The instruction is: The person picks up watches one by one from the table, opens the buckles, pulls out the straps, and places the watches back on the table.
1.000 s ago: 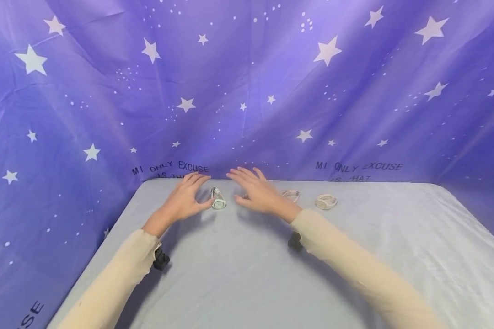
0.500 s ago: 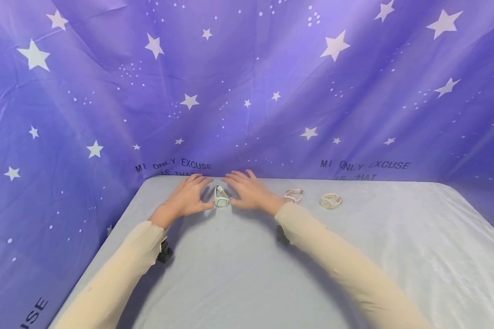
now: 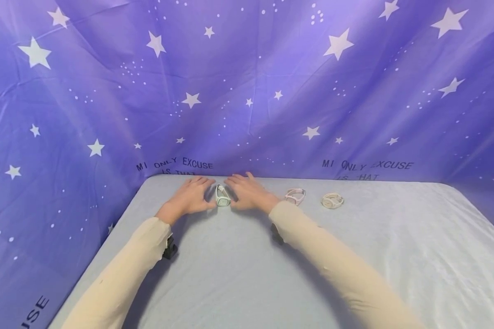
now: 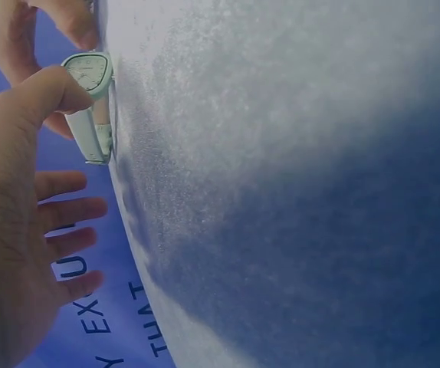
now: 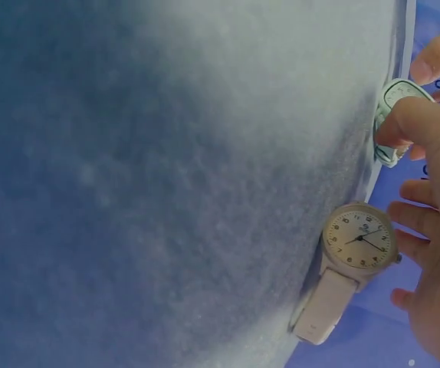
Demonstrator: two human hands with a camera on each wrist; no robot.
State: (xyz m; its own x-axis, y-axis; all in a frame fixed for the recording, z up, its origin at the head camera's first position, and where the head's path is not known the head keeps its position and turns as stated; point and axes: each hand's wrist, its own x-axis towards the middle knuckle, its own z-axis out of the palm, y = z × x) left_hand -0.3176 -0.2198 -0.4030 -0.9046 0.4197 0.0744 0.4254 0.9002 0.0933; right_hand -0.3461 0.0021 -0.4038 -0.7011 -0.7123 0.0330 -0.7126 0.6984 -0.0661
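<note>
A pale green wristwatch (image 3: pixel 223 196) with a squarish dial stands on the table between my two hands. My left hand (image 3: pixel 192 195) is at its left, fingers extended and thumb close to the watch. From the right side, my right hand (image 3: pixel 249 192) reaches in with its thumb near the same watch. In the left wrist view the left thumb overlaps the green watch (image 4: pixel 90 73); whether it touches cannot be told. The right wrist view shows a beige round-dial watch (image 5: pixel 358 238) beside the right fingers.
To the right on the grey cloth-covered table (image 3: pixel 238 274) lie a pink-strapped watch (image 3: pixel 295 196) and a cream watch (image 3: pixel 332 200). Behind the table's far edge hangs a purple curtain (image 3: pixel 247 128) with stars and lettering.
My right hand has moved left to the green watch, uncovering more of the pink-strapped watch. My left hand has shifted slightly. The head view has tilted a little.
</note>
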